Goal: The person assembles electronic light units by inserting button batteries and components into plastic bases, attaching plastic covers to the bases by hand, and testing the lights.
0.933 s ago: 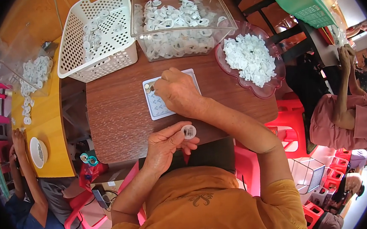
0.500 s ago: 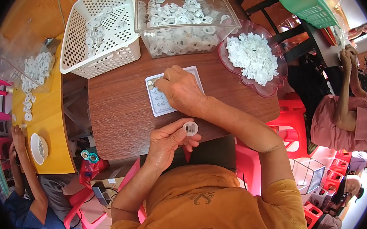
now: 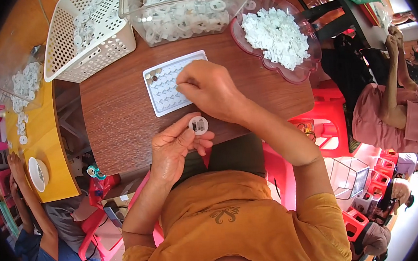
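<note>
Between the fingertips and thumb of my left hand is a round white plastic casing, its face turned up and small dark and metallic parts showing inside. My right hand is closed in a pinch above the right side of a shallow white tray; whatever its fingertips hold, if anything, is hidden. The tray has rows of round recesses. A few coin cells sit in its far left corner. My right hand covers part of the tray's right side.
Behind the tray stand a white perforated basket and a clear bin of white plastic parts. A pink-rimmed dish heaped with small white pieces is at the right. A person's arm rests by a white bowl on the yellow table.
My right hand has moved from the coin cells in the tray's far left corner toward its right side, uncovering them. My left hand still holds the casing. The whole view has shifted somewhat.
</note>
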A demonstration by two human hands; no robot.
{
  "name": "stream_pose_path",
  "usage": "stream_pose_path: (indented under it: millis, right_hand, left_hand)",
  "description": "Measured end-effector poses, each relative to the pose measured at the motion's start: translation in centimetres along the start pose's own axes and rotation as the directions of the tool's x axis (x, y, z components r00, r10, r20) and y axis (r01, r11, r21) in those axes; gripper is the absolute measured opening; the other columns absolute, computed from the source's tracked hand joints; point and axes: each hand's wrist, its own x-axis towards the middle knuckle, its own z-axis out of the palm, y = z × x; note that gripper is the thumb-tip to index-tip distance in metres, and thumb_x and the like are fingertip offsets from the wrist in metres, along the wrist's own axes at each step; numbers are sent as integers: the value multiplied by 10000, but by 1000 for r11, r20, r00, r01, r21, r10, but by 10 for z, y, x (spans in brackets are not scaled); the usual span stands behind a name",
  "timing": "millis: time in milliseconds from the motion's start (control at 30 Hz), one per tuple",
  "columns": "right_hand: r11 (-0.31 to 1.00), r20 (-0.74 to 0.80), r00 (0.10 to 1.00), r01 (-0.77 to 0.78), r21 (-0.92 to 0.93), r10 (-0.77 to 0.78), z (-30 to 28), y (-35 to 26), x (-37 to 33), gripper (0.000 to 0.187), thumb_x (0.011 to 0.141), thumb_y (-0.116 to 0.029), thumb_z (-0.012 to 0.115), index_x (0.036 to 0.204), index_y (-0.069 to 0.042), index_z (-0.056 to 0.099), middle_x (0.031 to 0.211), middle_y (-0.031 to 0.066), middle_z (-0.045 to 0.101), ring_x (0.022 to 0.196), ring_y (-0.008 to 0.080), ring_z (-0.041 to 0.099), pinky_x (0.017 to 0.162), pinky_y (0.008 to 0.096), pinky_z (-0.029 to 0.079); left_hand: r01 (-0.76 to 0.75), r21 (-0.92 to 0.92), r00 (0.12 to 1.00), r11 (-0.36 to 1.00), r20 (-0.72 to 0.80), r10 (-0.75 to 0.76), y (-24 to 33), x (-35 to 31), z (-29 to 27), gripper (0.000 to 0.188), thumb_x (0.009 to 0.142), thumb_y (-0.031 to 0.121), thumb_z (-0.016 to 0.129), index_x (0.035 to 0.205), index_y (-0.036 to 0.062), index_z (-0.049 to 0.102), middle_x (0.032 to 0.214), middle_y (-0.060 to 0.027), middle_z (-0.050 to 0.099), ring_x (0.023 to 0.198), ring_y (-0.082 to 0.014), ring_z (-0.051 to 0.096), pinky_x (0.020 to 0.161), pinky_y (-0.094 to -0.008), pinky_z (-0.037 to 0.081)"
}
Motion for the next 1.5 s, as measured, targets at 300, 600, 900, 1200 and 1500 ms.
stream_pose_path:
  millis: [300,600,900,1200,1500]
  right_hand:
    - [992,-176,983,-26,120,48,-21,-13,-77,108,765,-10,667,861,-22,618,763,67,592,662,146,543,570,275,447]
    - [931,-254,900,316,-180,-355,-19,-9,-98,217,699,34,693,891,-11,602,831,94,574,663,239,538,545,319,437]
    - [890,-215,876,375,-259,-432,-21,-8,-105,274,660,21,719,902,-14,596,820,92,564,654,247,534,534,318,442]
    - [899,-178,891,375,-226,-417,-20,-11,-104,250,653,22,683,878,12,573,781,106,545,627,248,504,517,322,432]
    - [923,-161,915,340,-180,-369,-20,-12,-107,234,655,40,659,870,23,569,771,108,542,628,255,500,525,331,424]
  left_hand:
    - [-45,120,994,992,-89,56,-8,-3,20,343,918,136,544,1214,-36,533,926,-172,660,740,-186,642,611,-262,500]
    - [-74,218,991,973,-91,96,-7,-11,35,310,925,82,521,1214,-31,535,909,-126,659,723,-135,620,592,-220,478]
    - [-63,245,991,968,-96,89,-12,-14,37,317,927,78,518,1224,-33,527,913,-108,653,737,-115,608,594,-211,467]
    - [-62,234,995,970,-66,79,-15,-15,31,324,921,83,533,1226,-26,529,908,-93,659,733,-102,600,587,-203,457]
    - [-53,249,996,967,-56,69,-18,-14,29,322,913,85,547,1218,-20,538,884,-84,661,715,-100,595,572,-204,453]
